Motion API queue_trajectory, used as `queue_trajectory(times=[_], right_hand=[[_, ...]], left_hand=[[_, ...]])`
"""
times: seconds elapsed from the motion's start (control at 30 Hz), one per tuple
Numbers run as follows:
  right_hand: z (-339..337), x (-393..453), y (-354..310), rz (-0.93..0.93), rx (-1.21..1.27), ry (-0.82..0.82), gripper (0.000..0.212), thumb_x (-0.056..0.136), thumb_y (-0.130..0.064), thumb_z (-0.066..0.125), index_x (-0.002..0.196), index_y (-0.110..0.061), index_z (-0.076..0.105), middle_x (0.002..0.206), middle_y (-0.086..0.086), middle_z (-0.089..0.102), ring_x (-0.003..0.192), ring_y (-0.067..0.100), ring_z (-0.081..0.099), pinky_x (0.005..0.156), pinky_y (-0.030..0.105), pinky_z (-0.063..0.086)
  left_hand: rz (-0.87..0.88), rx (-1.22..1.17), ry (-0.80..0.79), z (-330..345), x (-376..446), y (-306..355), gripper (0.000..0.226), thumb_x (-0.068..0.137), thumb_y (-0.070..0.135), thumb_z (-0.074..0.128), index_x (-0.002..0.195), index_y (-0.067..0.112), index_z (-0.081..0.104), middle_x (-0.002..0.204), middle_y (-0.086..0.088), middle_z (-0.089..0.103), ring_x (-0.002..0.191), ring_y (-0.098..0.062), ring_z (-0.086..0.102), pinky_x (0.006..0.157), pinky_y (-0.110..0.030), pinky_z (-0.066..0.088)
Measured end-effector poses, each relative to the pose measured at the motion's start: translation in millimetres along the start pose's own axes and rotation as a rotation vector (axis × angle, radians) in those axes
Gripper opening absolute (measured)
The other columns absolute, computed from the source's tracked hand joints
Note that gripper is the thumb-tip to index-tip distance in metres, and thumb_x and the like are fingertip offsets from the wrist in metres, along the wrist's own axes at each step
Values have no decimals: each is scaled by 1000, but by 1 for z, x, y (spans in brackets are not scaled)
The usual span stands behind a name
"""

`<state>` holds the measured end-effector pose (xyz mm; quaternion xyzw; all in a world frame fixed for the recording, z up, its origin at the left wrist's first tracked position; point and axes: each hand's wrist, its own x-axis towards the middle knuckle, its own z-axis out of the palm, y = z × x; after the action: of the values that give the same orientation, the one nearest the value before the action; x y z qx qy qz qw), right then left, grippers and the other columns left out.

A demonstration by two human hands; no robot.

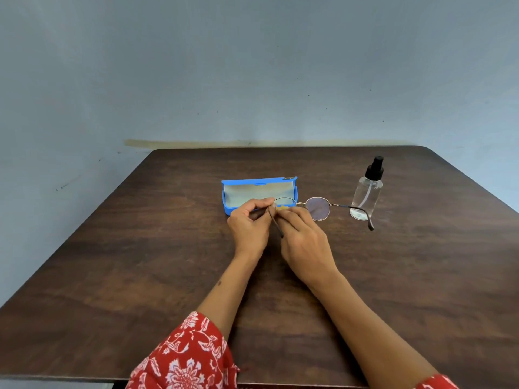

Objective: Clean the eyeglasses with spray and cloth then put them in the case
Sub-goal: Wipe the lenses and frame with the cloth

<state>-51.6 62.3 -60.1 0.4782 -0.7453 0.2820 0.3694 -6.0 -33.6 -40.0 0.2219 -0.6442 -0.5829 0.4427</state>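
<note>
Just in front of open blue case [259, 192]: left hand [250, 223] pinching eyeglasses [317, 207] hinge, right hand [304, 240] fingers pressing yellow cloth [281, 208] on 1 lens.

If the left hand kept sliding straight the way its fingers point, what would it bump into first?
Probably the open blue case. The left hand points away from the person, pinching the eyeglasses, and the case lies just behind it. Depth is hard to judge from this one view.
</note>
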Motion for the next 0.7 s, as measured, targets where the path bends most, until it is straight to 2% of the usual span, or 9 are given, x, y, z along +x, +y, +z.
queue_trajectory(times=[0.1, 0.2, 0.27, 0.37, 0.47, 0.57, 0.63, 0.7], right_hand=[[2, 3, 4, 39, -40, 48, 21, 84, 3, 56, 100, 5, 69, 101, 14, 68, 99, 28, 60, 93, 32, 46], [4, 4, 6, 87, -68, 46, 25, 80, 2, 68, 104, 7, 67, 106, 17, 67, 104, 28, 58, 92, 33, 48], [3, 3, 4, 62, -67, 37, 22, 82, 2, 59, 103, 6, 68, 104, 16, 67, 102, 28, 59, 93, 31, 46], [-1, 1, -1, 12, -29, 10, 30, 84, 0, 44, 97, 3, 71, 97, 12, 69, 95, 27, 61, 92, 29, 45], [-2, 2, 0, 17, -31, 22, 26, 85, 1, 48, 97, 3, 70, 98, 12, 69, 94, 27, 62, 92, 29, 44], [1, 4, 8, 98, -72, 35, 21, 85, -1, 59, 104, 6, 67, 108, 16, 66, 105, 28, 58, 96, 31, 43], [2, 5, 10, 128, -84, 19, 24, 83, -1, 65, 106, 6, 66, 110, 17, 65, 108, 28, 57, 98, 31, 42], [0, 3, 7, 91, -58, 23, 21, 84, 1, 57, 103, 5, 67, 105, 14, 67, 104, 27, 58, 95, 31, 43]], left_hand=[[9, -5, -11, 0, -1, 0, 14, 75, -3, 72, 85, 7, 72, 81, 3, 70, 77, -1, 68, 76, -15, 53], [23, 3, -19, 1, -1, 0, 15, 75, -2, 73, 87, 8, 72, 82, 2, 71, 80, -5, 69, 77, -17, 54], [20, 0, -18, 1, 0, -1, 15, 75, -2, 73, 86, 8, 72, 82, 2, 71, 79, -4, 68, 77, -16, 53], [13, -12, -12, 0, 0, -1, 14, 75, -4, 72, 85, 6, 71, 82, 1, 71, 77, -1, 68, 76, -15, 53], [15, -15, -11, 0, -1, 0, 14, 75, -6, 71, 86, 3, 71, 83, -2, 70, 76, 0, 68, 75, -14, 52], [18, 0, -24, 0, -2, 0, 15, 75, -3, 72, 89, 4, 71, 85, -2, 71, 80, -5, 68, 77, -17, 54], [22, 12, -27, 1, -3, 1, 16, 75, -2, 73, 90, 4, 71, 85, -1, 71, 80, -3, 68, 77, -16, 54], [21, 5, -19, 2, -3, 1, 15, 75, -5, 72, 90, 0, 71, 84, -1, 70, 75, 4, 67, 74, -12, 52]])
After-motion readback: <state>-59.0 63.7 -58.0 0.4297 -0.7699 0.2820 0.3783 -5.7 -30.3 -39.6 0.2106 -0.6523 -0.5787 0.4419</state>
